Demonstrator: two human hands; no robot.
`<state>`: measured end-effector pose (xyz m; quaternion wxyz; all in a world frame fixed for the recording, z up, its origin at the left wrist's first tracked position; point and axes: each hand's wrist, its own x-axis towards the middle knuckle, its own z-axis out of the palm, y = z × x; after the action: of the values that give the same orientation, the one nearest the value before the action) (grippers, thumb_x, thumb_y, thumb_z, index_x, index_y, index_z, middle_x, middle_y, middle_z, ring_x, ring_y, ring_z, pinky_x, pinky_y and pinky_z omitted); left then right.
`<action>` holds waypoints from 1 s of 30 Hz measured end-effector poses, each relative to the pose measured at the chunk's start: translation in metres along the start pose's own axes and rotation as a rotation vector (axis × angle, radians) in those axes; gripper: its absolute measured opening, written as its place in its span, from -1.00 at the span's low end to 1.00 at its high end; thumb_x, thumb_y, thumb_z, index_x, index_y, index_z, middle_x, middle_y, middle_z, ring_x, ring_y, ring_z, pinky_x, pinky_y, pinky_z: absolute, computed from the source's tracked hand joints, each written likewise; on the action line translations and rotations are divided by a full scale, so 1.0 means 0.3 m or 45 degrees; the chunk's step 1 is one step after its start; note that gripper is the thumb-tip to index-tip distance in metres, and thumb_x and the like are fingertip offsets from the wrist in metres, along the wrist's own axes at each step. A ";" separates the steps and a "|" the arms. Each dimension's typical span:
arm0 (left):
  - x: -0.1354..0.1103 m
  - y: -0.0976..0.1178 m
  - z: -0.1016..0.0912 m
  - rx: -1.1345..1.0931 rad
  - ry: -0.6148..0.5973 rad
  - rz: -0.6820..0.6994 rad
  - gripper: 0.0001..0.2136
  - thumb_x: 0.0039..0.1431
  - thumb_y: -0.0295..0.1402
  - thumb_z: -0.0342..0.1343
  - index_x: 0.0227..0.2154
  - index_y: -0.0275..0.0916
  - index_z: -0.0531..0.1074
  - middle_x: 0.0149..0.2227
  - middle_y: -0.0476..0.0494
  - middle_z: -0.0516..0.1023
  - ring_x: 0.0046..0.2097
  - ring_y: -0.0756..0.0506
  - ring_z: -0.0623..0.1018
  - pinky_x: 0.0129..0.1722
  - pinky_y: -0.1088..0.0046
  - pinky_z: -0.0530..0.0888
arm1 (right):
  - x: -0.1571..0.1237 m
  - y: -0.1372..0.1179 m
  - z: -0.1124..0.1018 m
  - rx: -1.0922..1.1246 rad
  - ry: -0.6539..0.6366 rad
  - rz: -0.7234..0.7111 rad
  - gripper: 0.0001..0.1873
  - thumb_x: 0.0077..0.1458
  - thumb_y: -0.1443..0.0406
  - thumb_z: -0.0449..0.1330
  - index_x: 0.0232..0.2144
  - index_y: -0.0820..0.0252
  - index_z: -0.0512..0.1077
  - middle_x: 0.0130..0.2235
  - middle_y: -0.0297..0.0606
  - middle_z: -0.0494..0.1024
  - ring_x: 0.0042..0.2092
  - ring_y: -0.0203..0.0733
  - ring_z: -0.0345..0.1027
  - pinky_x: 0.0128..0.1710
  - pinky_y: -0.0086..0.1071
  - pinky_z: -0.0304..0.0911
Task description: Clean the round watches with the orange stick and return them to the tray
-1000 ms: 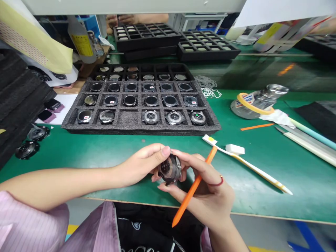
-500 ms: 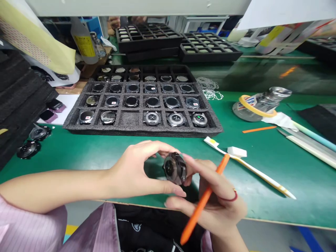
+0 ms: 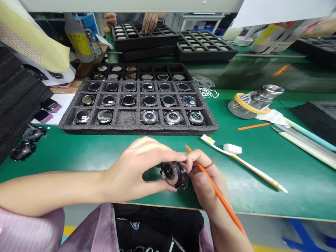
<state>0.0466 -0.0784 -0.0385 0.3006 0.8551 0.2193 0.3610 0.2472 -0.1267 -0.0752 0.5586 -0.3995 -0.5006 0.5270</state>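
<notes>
Pinching a round dark watch case (image 3: pixel 174 175) between left hand (image 3: pixel 133 171) and right hand (image 3: pixel 206 178), slim orange plastic pick (image 3: pixel 217 193) now swung upward.

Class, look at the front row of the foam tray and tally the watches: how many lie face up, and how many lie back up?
Watches face up: 2
Watches back up: 3
Total: 5

Foam tray (image 3: pixel 138 131) of watches, white toothbrush (image 3: pixel 249 166), green bench mat (image 3: pixel 275 189)
</notes>
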 end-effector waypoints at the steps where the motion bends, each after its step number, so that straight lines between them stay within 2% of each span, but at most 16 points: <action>1: -0.001 0.000 0.001 0.000 -0.009 0.008 -0.61 0.21 -0.42 0.36 0.08 -0.19 0.46 0.02 -0.14 0.67 0.04 -0.10 0.63 0.12 0.33 0.45 | 0.002 -0.009 0.003 0.002 -0.036 0.027 -0.54 0.13 -0.08 0.37 -0.42 0.10 0.33 -0.33 -0.29 0.62 -0.33 -0.21 0.51 -0.35 -0.39 0.45; 3: -0.005 -0.002 0.005 0.000 -0.023 -0.007 -0.64 0.25 -0.51 0.27 0.08 -0.14 0.46 0.04 -0.12 0.65 0.09 -0.11 0.60 0.15 0.30 0.45 | 0.005 -0.026 0.009 -0.015 -0.054 0.028 -0.53 0.08 0.03 0.45 -0.48 0.11 0.28 -0.38 -0.34 0.60 -0.37 -0.28 0.47 -0.40 -0.46 0.43; 7: -0.013 -0.011 0.014 -0.031 -0.042 -0.120 -0.49 0.22 -0.57 0.18 0.19 -0.04 0.39 0.14 -0.16 0.53 0.22 -0.17 0.49 0.21 0.21 0.46 | 0.005 -0.043 0.021 0.010 -0.005 -0.026 -0.53 -0.04 0.29 0.53 -0.52 0.12 0.24 -0.13 -0.29 0.71 -0.17 -0.20 0.63 -0.17 -0.40 0.56; 10: -0.015 -0.016 0.019 -0.070 -0.066 -0.216 -0.35 0.18 -0.50 0.26 0.31 -0.05 0.25 0.23 -0.22 0.43 0.26 -0.21 0.43 0.21 0.18 0.47 | 0.001 -0.043 0.027 0.050 -0.001 -0.084 -0.56 -0.08 0.46 0.50 -0.51 0.11 0.26 -0.04 -0.31 0.71 -0.02 -0.14 0.65 -0.03 -0.37 0.57; 13: -0.013 -0.013 0.021 -0.177 -0.121 -0.372 -0.17 0.07 -0.33 0.44 0.37 -0.03 0.17 0.28 -0.23 0.37 0.21 -0.22 0.46 0.13 0.19 0.53 | -0.003 -0.038 0.028 0.013 0.010 -0.163 -0.59 -0.04 0.50 0.46 -0.50 0.11 0.28 0.00 -0.33 0.70 0.04 -0.14 0.63 0.06 -0.35 0.55; 16: -0.004 -0.003 0.020 -0.392 -0.128 -0.581 -0.05 -0.09 -0.18 0.55 0.35 -0.08 0.19 0.25 -0.27 0.42 0.10 -0.22 0.53 0.03 0.20 0.56 | -0.008 -0.029 0.025 -0.089 0.046 -0.242 -0.59 -0.04 0.50 0.44 -0.50 0.11 0.26 0.00 -0.36 0.70 0.06 -0.18 0.62 0.09 -0.39 0.52; 19: 0.009 0.008 0.018 -0.604 -0.105 -0.755 -0.15 -0.12 -0.15 0.56 0.23 -0.20 0.33 0.10 -0.26 0.56 0.03 -0.20 0.58 0.03 0.20 0.55 | -0.011 -0.018 0.019 -0.198 0.079 -0.328 -0.58 -0.04 0.49 0.44 -0.51 0.11 0.23 0.01 -0.31 0.69 0.05 -0.16 0.62 0.08 -0.38 0.51; 21: 0.016 0.013 0.017 -0.709 -0.097 -0.807 -0.26 -0.11 -0.19 0.56 0.14 -0.24 0.41 -0.04 -0.21 0.64 -0.03 -0.18 0.62 0.05 0.22 0.54 | -0.012 -0.012 0.015 -0.269 0.092 -0.386 -0.58 -0.02 0.47 0.44 -0.51 0.11 0.23 0.01 -0.23 0.69 0.03 -0.11 0.63 0.05 -0.31 0.53; 25: 0.025 0.018 0.019 -0.798 -0.046 -0.799 -0.36 -0.11 -0.32 0.55 0.06 -0.26 0.47 -0.16 -0.14 0.69 -0.07 -0.16 0.66 0.03 0.25 0.55 | -0.012 -0.004 0.009 -0.385 0.108 -0.469 -0.58 0.04 0.41 0.44 -0.50 0.09 0.22 0.02 -0.15 0.69 0.01 -0.04 0.64 -0.03 -0.22 0.56; 30: 0.029 0.016 0.023 -0.831 -0.009 -0.796 -0.47 -0.10 -0.32 0.54 -0.05 -0.26 0.52 -0.18 -0.14 0.69 -0.12 -0.15 0.66 -0.03 0.27 0.58 | -0.011 0.007 0.006 -0.424 0.110 -0.481 -0.59 0.06 0.41 0.43 -0.47 0.09 0.22 0.04 -0.11 0.67 0.05 0.02 0.62 -0.01 -0.13 0.57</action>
<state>0.0582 -0.0793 -0.0349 0.6500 0.6093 0.3408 0.3002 0.2451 -0.1299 -0.0774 0.5945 -0.4078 -0.6218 0.3059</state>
